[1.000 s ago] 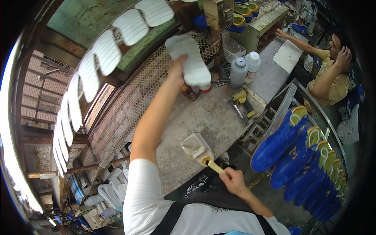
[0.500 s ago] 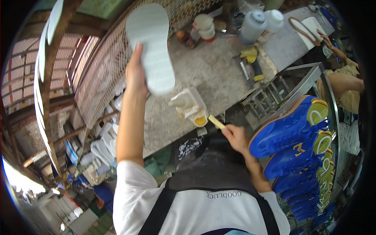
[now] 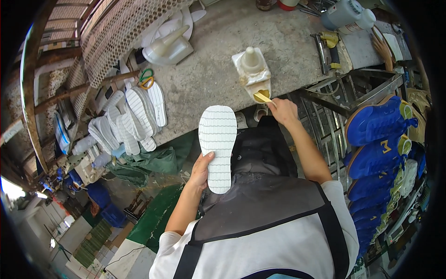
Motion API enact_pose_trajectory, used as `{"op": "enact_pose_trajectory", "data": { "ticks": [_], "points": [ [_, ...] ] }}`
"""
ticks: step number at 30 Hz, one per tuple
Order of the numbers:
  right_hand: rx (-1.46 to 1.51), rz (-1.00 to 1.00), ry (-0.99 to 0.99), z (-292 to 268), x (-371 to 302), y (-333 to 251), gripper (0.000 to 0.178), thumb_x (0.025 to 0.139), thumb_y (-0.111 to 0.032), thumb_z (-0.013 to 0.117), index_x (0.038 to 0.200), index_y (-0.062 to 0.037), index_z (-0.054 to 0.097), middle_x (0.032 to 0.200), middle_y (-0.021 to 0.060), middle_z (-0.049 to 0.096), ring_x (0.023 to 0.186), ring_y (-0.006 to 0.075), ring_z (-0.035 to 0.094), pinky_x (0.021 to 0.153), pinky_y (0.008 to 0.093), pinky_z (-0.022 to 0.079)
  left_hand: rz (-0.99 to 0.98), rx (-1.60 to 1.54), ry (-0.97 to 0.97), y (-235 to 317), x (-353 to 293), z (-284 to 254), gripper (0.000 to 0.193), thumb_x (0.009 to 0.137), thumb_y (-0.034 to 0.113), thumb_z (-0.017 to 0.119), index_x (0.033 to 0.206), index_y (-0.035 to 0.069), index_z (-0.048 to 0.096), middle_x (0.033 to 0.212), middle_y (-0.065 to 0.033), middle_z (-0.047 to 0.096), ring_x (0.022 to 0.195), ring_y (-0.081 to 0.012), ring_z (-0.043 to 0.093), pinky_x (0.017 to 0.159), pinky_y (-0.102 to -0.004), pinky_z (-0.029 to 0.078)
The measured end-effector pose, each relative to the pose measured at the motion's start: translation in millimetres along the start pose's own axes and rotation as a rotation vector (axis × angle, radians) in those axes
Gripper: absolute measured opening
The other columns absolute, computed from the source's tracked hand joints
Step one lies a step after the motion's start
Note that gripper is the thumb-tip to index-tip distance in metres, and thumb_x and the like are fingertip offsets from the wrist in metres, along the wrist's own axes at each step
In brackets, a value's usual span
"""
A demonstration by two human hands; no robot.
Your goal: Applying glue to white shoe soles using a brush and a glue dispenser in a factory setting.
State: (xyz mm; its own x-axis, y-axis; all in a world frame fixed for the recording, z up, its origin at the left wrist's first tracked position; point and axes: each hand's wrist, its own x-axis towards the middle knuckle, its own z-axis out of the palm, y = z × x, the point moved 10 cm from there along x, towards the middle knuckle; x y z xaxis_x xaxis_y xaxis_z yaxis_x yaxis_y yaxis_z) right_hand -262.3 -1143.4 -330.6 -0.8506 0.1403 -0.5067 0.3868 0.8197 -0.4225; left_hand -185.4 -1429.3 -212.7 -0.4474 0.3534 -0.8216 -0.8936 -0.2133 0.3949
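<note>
My left hand (image 3: 200, 172) is closed on the lower edge of a white insole (image 3: 217, 139), thumb on top. The insole stands in front of my apron, its face with thin cross lines toward me. My right hand (image 3: 282, 111) pinches a flat pale-yellow stick (image 3: 263, 97) at the table's near edge. The stick's far end is in the opening of a white plastic container (image 3: 254, 76), where something yellow shows; whether the tip has bristles is hidden. A cone-shaped spout stands up from the container's other end.
More white insoles (image 3: 134, 111) and green-and-orange scissors (image 3: 147, 79) lie at the table's left end. Behind them is another spouted container (image 3: 168, 49). A hammer (image 3: 320, 53) and bottles (image 3: 341, 14) sit at the right. Blue shoes (image 3: 374, 123) hang on a rack; a co-worker's hand (image 3: 382, 49) shows beyond.
The insole has come from over the table to in front of my apron, its lined face now showing. The stick's end has gone from beside the container into its opening. The view has shifted.
</note>
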Motion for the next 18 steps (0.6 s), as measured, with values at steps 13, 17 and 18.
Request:
{"op": "enact_pose_trajectory", "data": {
  "ticks": [13,17,18],
  "points": [
    [0.378,-0.600,-0.095,-149.7,-55.6,-185.7,0.021,0.084,-0.027,0.062,0.080,-0.0060,0.066,0.063,0.0028,0.059,0.057,0.0105,0.053,0.054,0.0285,0.043,0.231,0.105,-0.275,90.7,-7.4,40.0,0.044,0.085,0.018,0.056,0.123,0.000,0.044,0.107,-0.0131,0.060,0.091,-0.0228,0.062,0.079,-0.0371,0.053],
    [0.040,-1.063,-0.335,-96.0,-189.6,-265.2,0.027,0.078,-0.033,0.065,0.069,-0.0080,0.061,0.060,0.0096,0.058,0.052,0.0218,0.058,0.053,0.0309,0.045,0.198,-0.187,-0.184,114.8,-12.9,23.3,0.036,0.087,0.018,0.051,0.119,0.001,0.050,0.104,-0.0136,0.063,0.088,-0.0246,0.064,0.076,-0.0389,0.054],
    [0.101,-1.117,-0.314,-101.0,-200.4,-273.0,0.025,0.079,-0.031,0.065,0.070,-0.0077,0.061,0.059,0.0095,0.058,0.051,0.0203,0.058,0.053,0.0302,0.045,0.187,-0.212,-0.163,119.5,-18.0,21.1,0.035,0.088,0.019,0.050,0.118,0.001,0.050,0.103,-0.0140,0.063,0.088,-0.0248,0.064,0.076,-0.0393,0.054]
  ]
}}
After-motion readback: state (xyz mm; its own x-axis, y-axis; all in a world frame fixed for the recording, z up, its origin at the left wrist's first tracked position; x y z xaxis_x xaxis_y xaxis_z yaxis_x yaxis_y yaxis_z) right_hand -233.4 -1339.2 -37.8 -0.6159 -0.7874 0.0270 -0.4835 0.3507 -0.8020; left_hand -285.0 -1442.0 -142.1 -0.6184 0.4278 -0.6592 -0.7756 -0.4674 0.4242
